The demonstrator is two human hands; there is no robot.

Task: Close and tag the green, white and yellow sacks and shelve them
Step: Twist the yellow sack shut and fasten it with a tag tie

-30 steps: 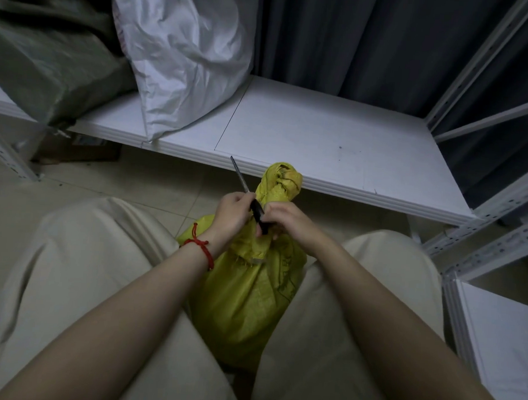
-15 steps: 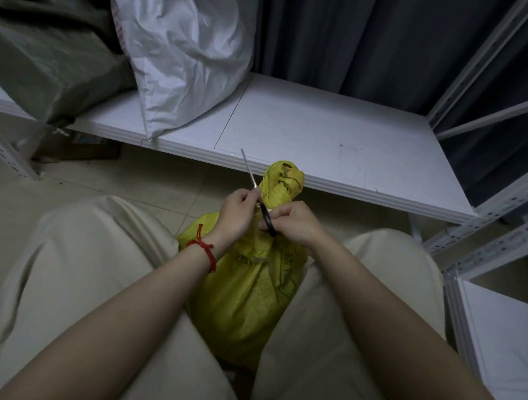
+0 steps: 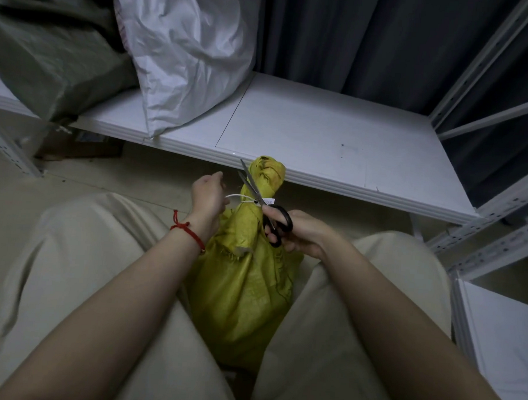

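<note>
The yellow sack (image 3: 246, 289) stands between my knees. My left hand (image 3: 208, 194) pinches the tie (image 3: 240, 196) tail taut; my right hand (image 3: 297, 231) grips the scissors (image 3: 257, 193), blades parted. I'd cut near the lock, clear of the tag (image 3: 268, 201).

So the yellow woven plastic sack (image 3: 243, 289) stands upright between the person's legs (image 3: 81, 267), right in front of the white metal shelf board (image 3: 320, 135). Its knotted top comes level with the board's front edge. The left grip (image 3: 208, 197) is left of the sack's neck. The right grip (image 3: 300, 231) is on the right with the black-handled steel scissors (image 3: 254, 187) in it, blades pointing up along the knot. The thin white plastic zip tie (image 3: 238, 197) goes round the neck and out to the left grip. Up on the board, the green woven sack (image 3: 51, 45) is far left, and the white woven sack (image 3: 184, 51) is touching its right side.
</note>
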